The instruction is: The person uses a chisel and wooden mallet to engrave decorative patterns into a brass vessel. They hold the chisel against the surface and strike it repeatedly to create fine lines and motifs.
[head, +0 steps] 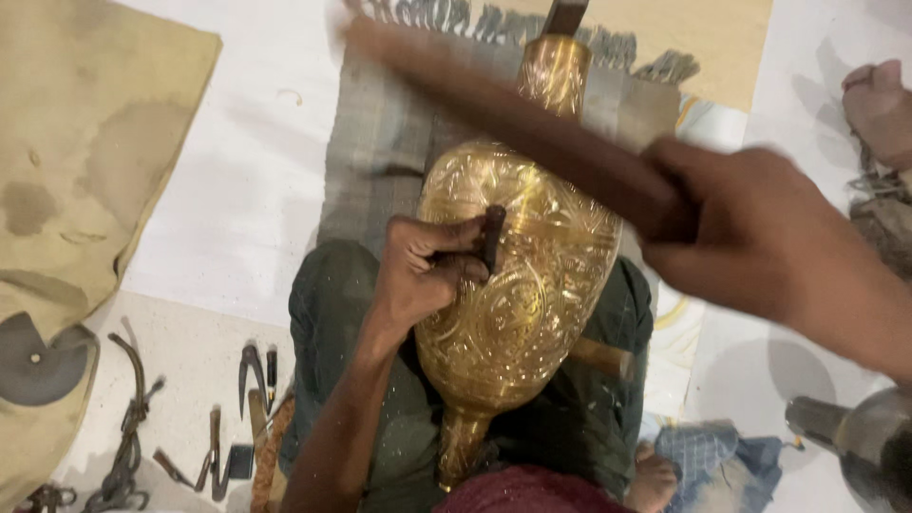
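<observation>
A large engraved brass vase [532, 294] lies across my lap, its neck pointing away from me. My left hand [427, 266] rests on the vase's body and grips a short dark chisel [493, 237], tip pressed to the metal. My right hand [750, 233] is raised at the right and holds a long wooden mallet [513, 114], blurred by motion, its length crossing above the vase toward the upper left.
A grey fringed mat [380, 142] lies under the vase on the white floor. Several dark metal tools [237, 418] lie at lower left beside a tan cloth [76, 161]. Another person's foot [879, 109] shows at upper right, a metal vessel [855, 437] at lower right.
</observation>
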